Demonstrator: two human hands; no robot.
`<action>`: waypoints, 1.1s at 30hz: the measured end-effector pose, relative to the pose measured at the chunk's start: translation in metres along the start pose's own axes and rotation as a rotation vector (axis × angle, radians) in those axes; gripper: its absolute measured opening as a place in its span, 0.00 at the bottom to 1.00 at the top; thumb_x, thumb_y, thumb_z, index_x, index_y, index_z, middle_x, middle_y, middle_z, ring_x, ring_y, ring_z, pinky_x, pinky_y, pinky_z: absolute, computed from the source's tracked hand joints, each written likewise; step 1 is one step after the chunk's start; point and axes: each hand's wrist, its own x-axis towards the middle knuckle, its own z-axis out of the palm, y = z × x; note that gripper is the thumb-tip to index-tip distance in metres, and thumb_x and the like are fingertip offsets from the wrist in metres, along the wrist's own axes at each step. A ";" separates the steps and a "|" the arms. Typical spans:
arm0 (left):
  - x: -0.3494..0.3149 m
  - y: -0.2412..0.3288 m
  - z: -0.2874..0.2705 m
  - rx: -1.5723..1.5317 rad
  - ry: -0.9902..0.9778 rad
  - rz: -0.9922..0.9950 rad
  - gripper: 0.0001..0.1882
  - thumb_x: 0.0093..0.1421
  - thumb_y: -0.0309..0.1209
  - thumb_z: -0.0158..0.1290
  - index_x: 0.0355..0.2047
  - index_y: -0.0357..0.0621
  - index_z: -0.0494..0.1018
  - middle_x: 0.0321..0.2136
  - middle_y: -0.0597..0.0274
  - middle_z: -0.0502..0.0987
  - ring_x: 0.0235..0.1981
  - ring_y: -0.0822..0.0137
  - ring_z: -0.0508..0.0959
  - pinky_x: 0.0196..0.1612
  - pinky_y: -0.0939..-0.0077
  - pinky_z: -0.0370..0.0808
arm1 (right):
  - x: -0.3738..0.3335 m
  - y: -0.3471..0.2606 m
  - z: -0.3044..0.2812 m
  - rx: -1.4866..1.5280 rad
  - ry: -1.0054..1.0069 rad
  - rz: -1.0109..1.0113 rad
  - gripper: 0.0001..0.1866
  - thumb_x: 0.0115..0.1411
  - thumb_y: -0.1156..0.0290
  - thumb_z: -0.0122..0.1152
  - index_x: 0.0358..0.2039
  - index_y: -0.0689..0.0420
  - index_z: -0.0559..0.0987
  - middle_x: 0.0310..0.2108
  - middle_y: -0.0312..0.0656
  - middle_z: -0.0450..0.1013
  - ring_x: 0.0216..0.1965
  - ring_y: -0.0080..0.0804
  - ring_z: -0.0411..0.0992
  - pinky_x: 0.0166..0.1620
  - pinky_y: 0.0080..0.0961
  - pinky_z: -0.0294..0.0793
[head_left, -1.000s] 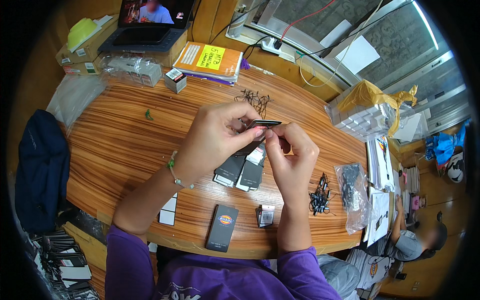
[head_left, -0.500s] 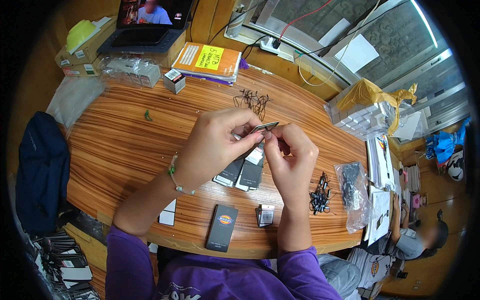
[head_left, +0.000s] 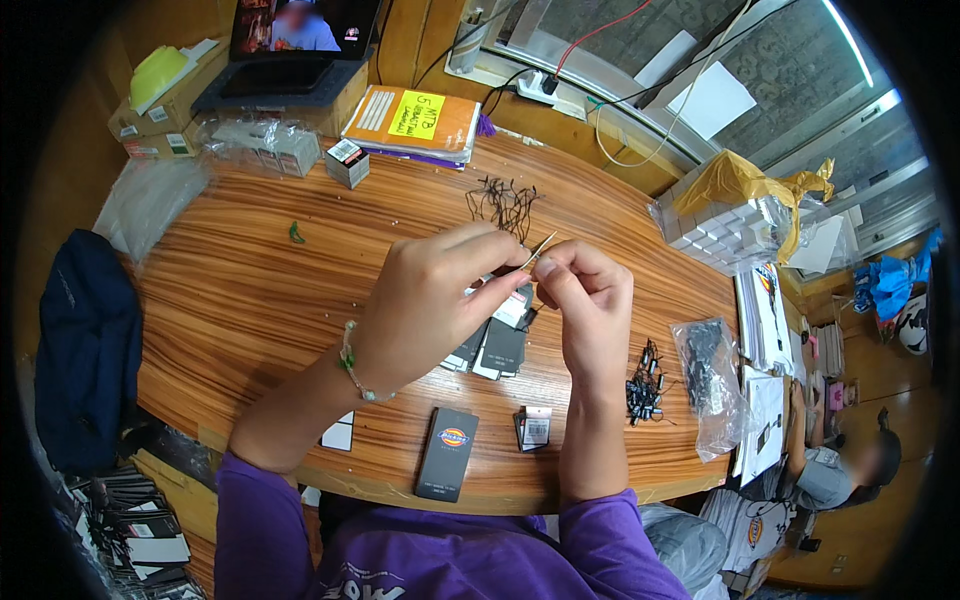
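Over the middle of the wooden table, my left hand (head_left: 420,305) pinches a thin hang tag (head_left: 542,248), seen almost edge-on, between thumb and fingers. My right hand (head_left: 592,300) is closed at the tag's near edge, thumb against forefinger. Whether it grips the tag or a thin string there is too small to tell. Beneath both hands lies a pile of dark grey hang tags (head_left: 500,348), partly covered. Beyond them is a tangle of black strings (head_left: 503,205). A larger dark card (head_left: 446,455) and a small tag stack with a barcode label (head_left: 535,430) lie near the front edge.
Black string fasteners (head_left: 647,385) and a plastic bag (head_left: 708,385) lie to the right, beside stacked papers (head_left: 757,425). Wrapped white boxes (head_left: 715,225) stand far right. Notebooks (head_left: 415,125), a small box (head_left: 347,163) and a laptop (head_left: 295,75) line the back. Another person (head_left: 835,475) sits at right.
The tag has turned from showing part of its face to nearly edge-on, its far end tilting up. Both hands have shifted only slightly and stay together at it.
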 end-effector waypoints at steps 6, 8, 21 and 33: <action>-0.001 0.000 0.001 0.038 0.033 0.048 0.06 0.47 0.19 0.57 0.27 0.34 0.73 0.22 0.58 0.74 0.23 0.67 0.76 0.23 0.79 0.72 | 0.002 0.000 0.006 -0.156 0.019 -0.132 0.05 0.54 0.76 0.57 0.23 0.64 0.75 0.21 0.32 0.70 0.22 0.13 0.62 0.26 0.12 0.61; 0.001 -0.002 -0.001 0.005 0.041 0.046 0.06 0.47 0.19 0.57 0.27 0.34 0.73 0.23 0.58 0.74 0.23 0.68 0.76 0.25 0.80 0.73 | 0.003 -0.002 0.001 -0.298 0.008 -0.169 0.06 0.51 0.75 0.60 0.24 0.64 0.75 0.20 0.33 0.70 0.23 0.17 0.64 0.28 0.14 0.62; 0.002 0.002 -0.004 -0.459 -0.035 -0.256 0.06 0.49 0.19 0.57 0.29 0.33 0.74 0.26 0.61 0.77 0.28 0.76 0.77 0.30 0.86 0.74 | 0.004 -0.005 -0.007 -0.307 -0.025 -0.249 0.14 0.46 0.77 0.65 0.35 0.64 0.76 0.32 0.39 0.74 0.30 0.21 0.69 0.36 0.18 0.69; 0.002 0.006 -0.004 -0.377 -0.032 -0.252 0.05 0.51 0.22 0.56 0.29 0.34 0.74 0.24 0.61 0.76 0.26 0.76 0.76 0.28 0.84 0.74 | 0.007 0.002 -0.011 -0.259 -0.059 -0.216 0.15 0.48 0.78 0.64 0.37 0.66 0.74 0.34 0.41 0.73 0.30 0.18 0.69 0.35 0.16 0.69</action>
